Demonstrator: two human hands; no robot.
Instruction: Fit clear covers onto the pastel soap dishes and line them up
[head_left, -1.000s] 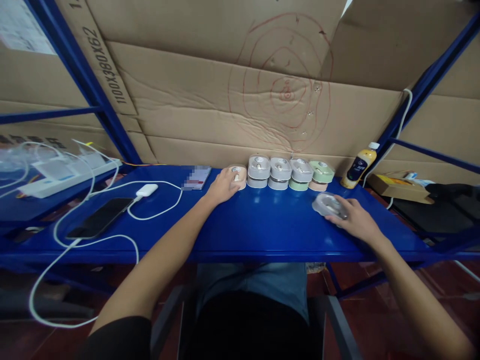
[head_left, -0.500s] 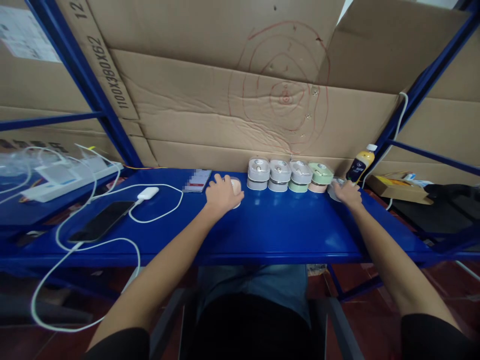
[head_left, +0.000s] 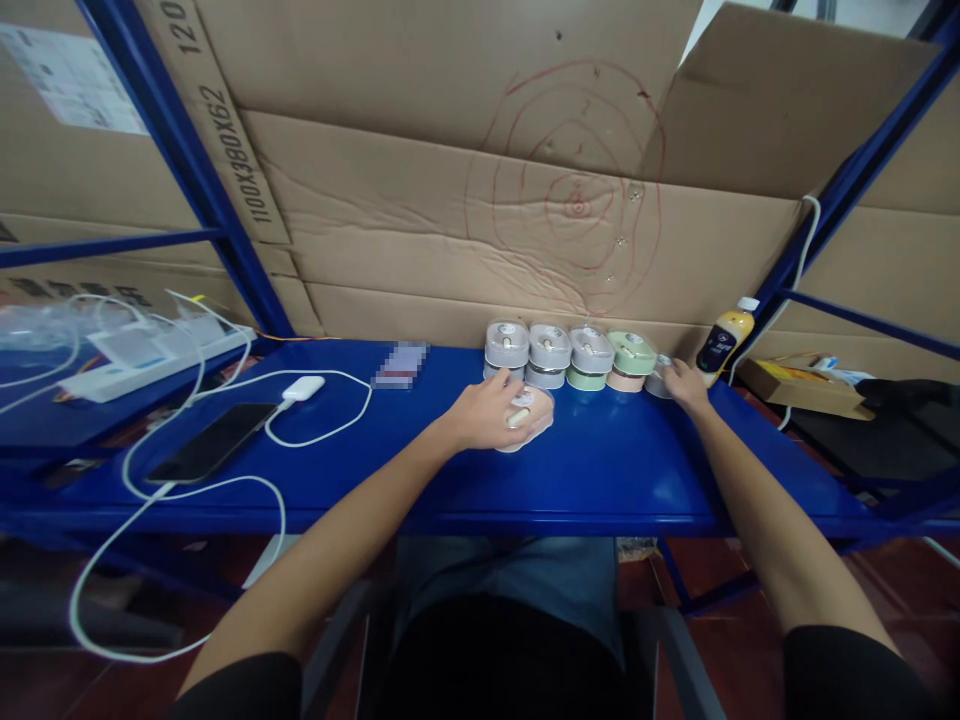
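Note:
In the head view, my left hand is closed around a small peach lidded container, in front of the left part of a row of containers. My right hand grips a single grey container at the row's right end, partly hiding it. Between the hands, containers stand stacked in twos against the cardboard: a grey stack, another grey stack, grey over green, and green over peach. Their clear lids each show a round label and a small handle.
A juice bottle stands just right of my right hand. At the left lie a black phone, a white charger, looping white cables and a power strip. A blurred-out flat device lies nearer the middle. Cardboard backs the blue tabletop.
My left hand has moved right and nearer me with the peach container, which now sits before the row. The right hand stays at the grey container. The camera view has shifted slightly.

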